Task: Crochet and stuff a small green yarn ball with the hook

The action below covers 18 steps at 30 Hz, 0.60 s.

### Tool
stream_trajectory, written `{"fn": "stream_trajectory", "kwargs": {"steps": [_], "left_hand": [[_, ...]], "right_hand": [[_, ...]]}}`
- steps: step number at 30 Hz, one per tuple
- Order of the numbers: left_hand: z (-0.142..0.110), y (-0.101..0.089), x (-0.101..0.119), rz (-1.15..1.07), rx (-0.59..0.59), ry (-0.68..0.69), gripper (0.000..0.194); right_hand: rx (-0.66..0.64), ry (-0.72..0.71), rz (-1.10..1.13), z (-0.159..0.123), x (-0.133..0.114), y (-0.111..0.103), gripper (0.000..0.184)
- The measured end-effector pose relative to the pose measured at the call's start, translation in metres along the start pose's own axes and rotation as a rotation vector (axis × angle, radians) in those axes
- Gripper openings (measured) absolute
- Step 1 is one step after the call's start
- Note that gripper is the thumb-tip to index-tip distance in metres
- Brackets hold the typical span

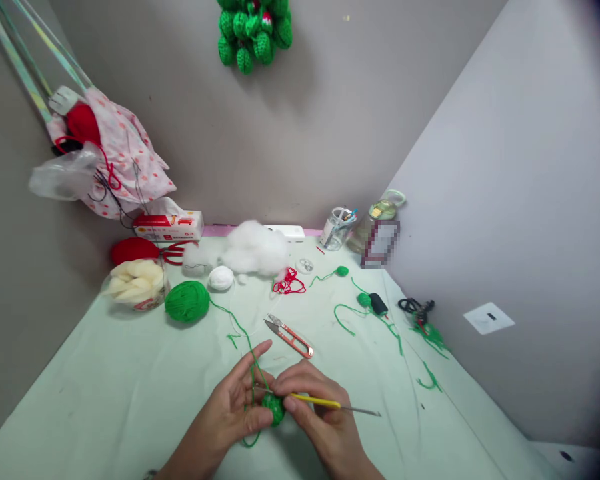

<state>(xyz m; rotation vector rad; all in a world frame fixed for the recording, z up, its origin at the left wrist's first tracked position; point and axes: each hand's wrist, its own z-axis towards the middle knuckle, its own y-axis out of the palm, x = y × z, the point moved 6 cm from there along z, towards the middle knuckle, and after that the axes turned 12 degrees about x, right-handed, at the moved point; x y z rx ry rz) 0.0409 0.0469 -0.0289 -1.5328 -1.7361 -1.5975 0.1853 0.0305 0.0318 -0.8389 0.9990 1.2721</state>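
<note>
A small green crochet piece (273, 409) is pinched in my left hand (235, 400), thumb in front. My left index finger is raised, and green yarn (251, 345) runs over it from the green ball of yarn (187, 301) on the left. My right hand (320, 407) is closed around a crochet hook with a yellow grip (325, 401). The hook's metal end meets the crochet piece; its other end points right. A yarn loop hangs below my left hand. Orange-handled thread snips (289, 335) lie just beyond both hands.
White stuffing (256, 247), a white yarn ball (221, 278) and tangled red yarn (289, 283) lie farther back. A tub of cream yarn (137, 283) stands at left. Small green balls (364, 299) and yarn scraps lie right. A jar of pens (337, 229) and a bottle (375, 223) stand at the wall.
</note>
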Motion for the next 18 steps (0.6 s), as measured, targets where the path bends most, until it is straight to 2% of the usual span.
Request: {"fn": "stream_trajectory", "kwargs": {"steps": [4,8,11,15,18], "left_hand": [[0.003,-0.001,-0.001,0.045,0.015,0.068,0.092],[-0.006,0.003,0.01,0.218,0.13,0.15,0.089],[-0.013,0.009,0.022,0.327,0.193,0.214,0.094],[-0.018,0.011,0.032,0.346,0.249,0.27,0.094],[-0.019,0.013,0.033,0.32,0.242,0.273,0.093]], "right_hand": [[0.035,0.031,0.06,0.0,0.0,-0.001,0.015],[0.086,0.071,0.053,-0.001,-0.004,-0.005,0.018],[0.082,0.14,0.125,-0.003,-0.003,-0.005,0.015],[0.076,0.244,0.249,-0.006,0.003,-0.002,0.013],[0.078,0.289,0.278,-0.009,0.007,-0.001,0.015]]}}
